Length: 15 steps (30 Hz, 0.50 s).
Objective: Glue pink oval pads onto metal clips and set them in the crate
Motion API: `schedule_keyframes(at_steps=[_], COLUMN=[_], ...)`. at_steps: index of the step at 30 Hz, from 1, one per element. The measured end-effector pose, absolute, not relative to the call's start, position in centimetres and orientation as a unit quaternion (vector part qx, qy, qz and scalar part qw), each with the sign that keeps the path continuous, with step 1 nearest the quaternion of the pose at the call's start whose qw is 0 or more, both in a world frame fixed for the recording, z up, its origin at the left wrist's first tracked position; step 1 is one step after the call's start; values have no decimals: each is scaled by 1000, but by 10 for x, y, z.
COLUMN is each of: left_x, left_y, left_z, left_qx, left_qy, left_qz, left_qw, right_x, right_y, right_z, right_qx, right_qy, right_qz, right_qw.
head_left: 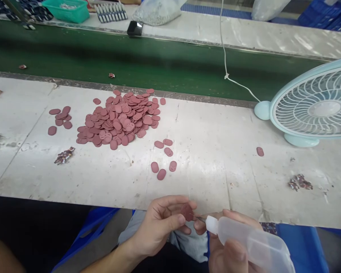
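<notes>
Holding one small maroon oval disc [186, 212] pinched between thumb and forefinger, the left hand [161, 225] sits just off the near edge of the counter [216, 151], over the lap. Left fingers [174, 220] clamped on the disc. Right hand [230, 242] wrapped shut around a clear squeeze bottle [252, 242], its white nozzle aimed at the disc, tip touching or nearly so; contact too fine to confirm.

Progress, as a judgement: early to middling. Big heap of discs [119, 117] lies well beyond the held disc, up and to the left, looks untreated. Six loose discs [165, 159] sit between heap and held disc; whether finished or waiting, cannot tell. A smaller scatter [59, 117] left of the heap, one stray disc [260, 151] to the far right of it.

Pale blue fan [315, 106] right of the heap, its white cord [230, 76] crossing the green belt [130, 60] behind the heap. Scrap clumps [64, 155] near the heap's left side. Nothing blocks the hands
</notes>
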State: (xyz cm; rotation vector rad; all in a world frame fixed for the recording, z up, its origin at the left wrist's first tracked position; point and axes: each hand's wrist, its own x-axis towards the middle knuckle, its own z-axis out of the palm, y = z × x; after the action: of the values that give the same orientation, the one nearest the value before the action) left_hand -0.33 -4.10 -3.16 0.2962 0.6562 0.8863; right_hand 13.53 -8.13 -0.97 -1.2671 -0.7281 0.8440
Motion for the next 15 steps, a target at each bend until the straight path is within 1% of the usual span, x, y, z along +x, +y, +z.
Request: schedule_keyframes(at_steps=[4, 9, 15], left_x=[-4, -7, -8], left_y=[-44, -44, -42], left_z=[-32, -33, -33], left_qx=[156, 178, 182], left_qy=[299, 291, 294], left_qz=[418, 409, 404], left_qw=[844, 846, 847], right_x=[134, 135, 126], right_y=[-80, -77, -74], right_z=[-11, -7, -6], right_qx=[-576, -593, -623], right_qy=[-344, -384, -371], right_qz=[340, 345, 295], right_qw=[659, 618, 622])
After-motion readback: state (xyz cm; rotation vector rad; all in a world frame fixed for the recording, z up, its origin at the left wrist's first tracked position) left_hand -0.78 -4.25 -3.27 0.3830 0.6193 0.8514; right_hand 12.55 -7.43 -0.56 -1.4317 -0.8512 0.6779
